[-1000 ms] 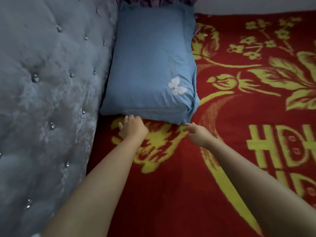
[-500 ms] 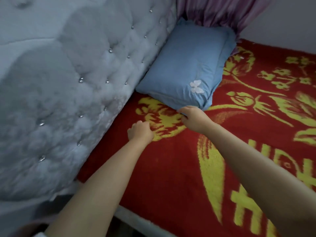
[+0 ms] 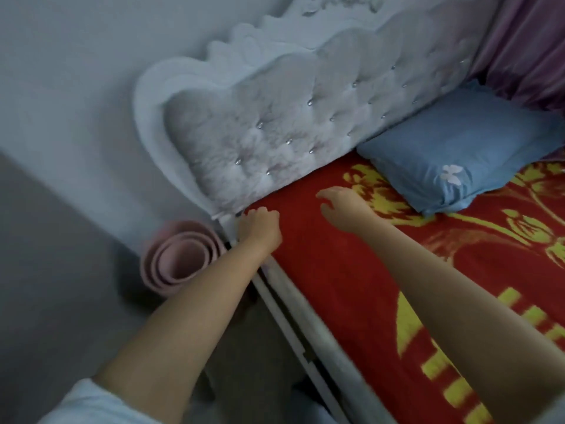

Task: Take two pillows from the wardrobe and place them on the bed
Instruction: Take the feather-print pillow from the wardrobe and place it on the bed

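Observation:
A blue pillow (image 3: pixel 452 148) with a white butterfly patch lies on the bed (image 3: pixel 351 270), against the tufted grey headboard (image 3: pixel 290 117) at the far right. The bed is covered by a red blanket with yellow flowers. My left hand (image 3: pixel 260 229) hangs over the bed's near corner with fingers curled and nothing in it. My right hand (image 3: pixel 344 208) is above the blanket, left of the pillow and apart from it, fingers loosely spread and holding nothing. No second pillow and no wardrobe show in this view.
A rolled pink mat (image 3: pixel 180 258) stands on the grey floor beside the headboard's corner. A white bed rail (image 3: pixel 305 325) runs along the near side. Purple curtain (image 3: pixel 526 47) hangs behind the pillow. A pale wall rises behind the headboard.
Both hands have let go of the blue pillow and drawn back toward the bed's near corner. The view has swung left and away, showing the bed's edge, floor and pink mat.

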### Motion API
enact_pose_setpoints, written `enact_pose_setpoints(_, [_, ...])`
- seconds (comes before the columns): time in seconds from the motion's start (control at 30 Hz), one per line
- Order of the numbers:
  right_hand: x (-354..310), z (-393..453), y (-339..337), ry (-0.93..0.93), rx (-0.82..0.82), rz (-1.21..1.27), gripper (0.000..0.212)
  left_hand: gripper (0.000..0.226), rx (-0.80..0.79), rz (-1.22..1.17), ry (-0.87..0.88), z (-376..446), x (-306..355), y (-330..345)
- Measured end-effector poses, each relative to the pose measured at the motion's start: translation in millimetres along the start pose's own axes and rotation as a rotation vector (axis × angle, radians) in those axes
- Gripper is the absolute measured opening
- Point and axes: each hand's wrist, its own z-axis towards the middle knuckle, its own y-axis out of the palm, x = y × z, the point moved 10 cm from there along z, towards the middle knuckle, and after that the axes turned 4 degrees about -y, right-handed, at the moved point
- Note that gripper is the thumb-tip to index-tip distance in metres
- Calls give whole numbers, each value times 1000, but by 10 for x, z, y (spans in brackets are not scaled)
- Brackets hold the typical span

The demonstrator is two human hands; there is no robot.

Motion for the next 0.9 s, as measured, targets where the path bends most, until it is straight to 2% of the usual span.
enact_pose_setpoints(0.17, [-1235,-737,606,-200,-151,-25,33,27,-3,-107,-188,-1457,-984,241])
enact_pose_setpoints(0.33, [-2356,-1486,1320,-387,-334,-64,35,29,-40,-176,-468,-2950,-1909,647])
enact_pose_setpoints(0.5, [-3228,-2440,2137,-568,-528,-87,34,29,-58,-224,-782,-4505,-2554,1164])
enact_pose_setpoints(0.6, [-3654,-3056,2502,-658,-592,-60,35,32,-151,-247,-930,-5416,-2745,1544])
enact_pose_setpoints(0.77, [-4311,-3836,3069,-738,-686,-76,35,38,-239,-254,-1085,-6597,-3225,1973])
enact_pose_setpoints(0.9, [-4843,-4122,3565,-693,-701,-54,34,35,-272,-222,-1096,-7240,-3881,2188])
